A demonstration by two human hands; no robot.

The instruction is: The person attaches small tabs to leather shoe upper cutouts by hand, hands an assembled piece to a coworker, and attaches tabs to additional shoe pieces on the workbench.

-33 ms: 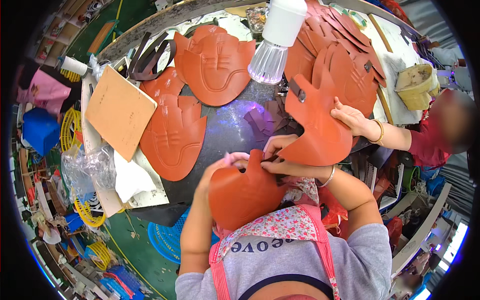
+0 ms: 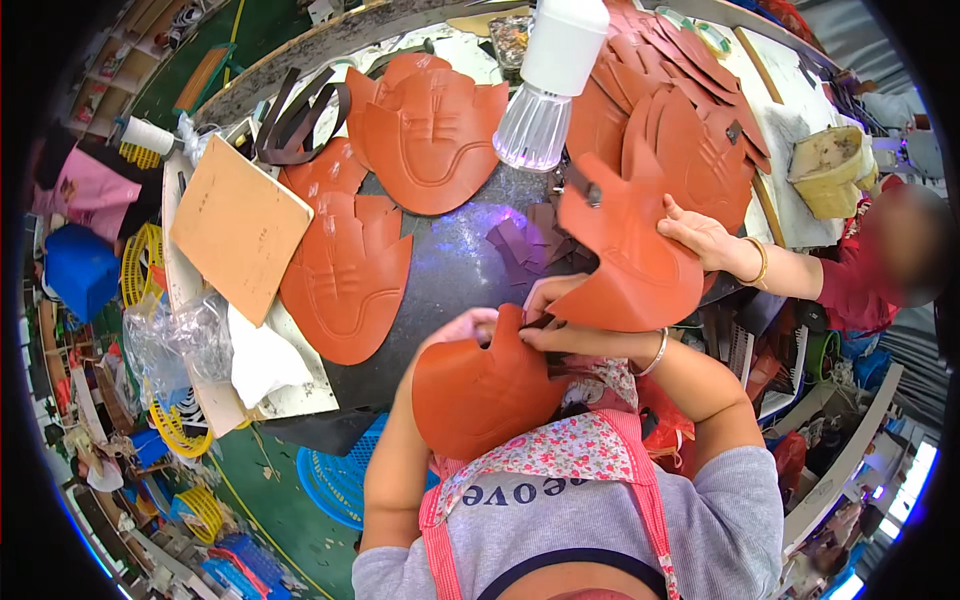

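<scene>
A reddish-brown leather shoe-upper piece (image 2: 485, 390) is held curved in front of my apron, its narrow tab pointing up. My left hand (image 2: 468, 326) grips its far left edge, the fingers partly hidden behind the leather. With closed fingers my right hand (image 2: 575, 340) pinches the piece beside its tab. More fingers (image 2: 550, 291) show just above; whose they are I cannot tell. Over my right hand hangs a second upper piece (image 2: 640, 265) with a dark patch near its top, held by a co-worker's hand (image 2: 692, 236) from the right.
Embossed upper pieces (image 2: 345, 285) lie on the dark tabletop at left, beside a tan board (image 2: 240, 230). A white lamp (image 2: 565, 50) hangs over the table. Dark strips (image 2: 515, 250) lie mid-table. A large stack of uppers (image 2: 700, 150) and a yellowish container (image 2: 828, 175) are at right.
The piece in my hands has shifted slightly left. The top of the co-worker's piece has tilted a little to the left and down.
</scene>
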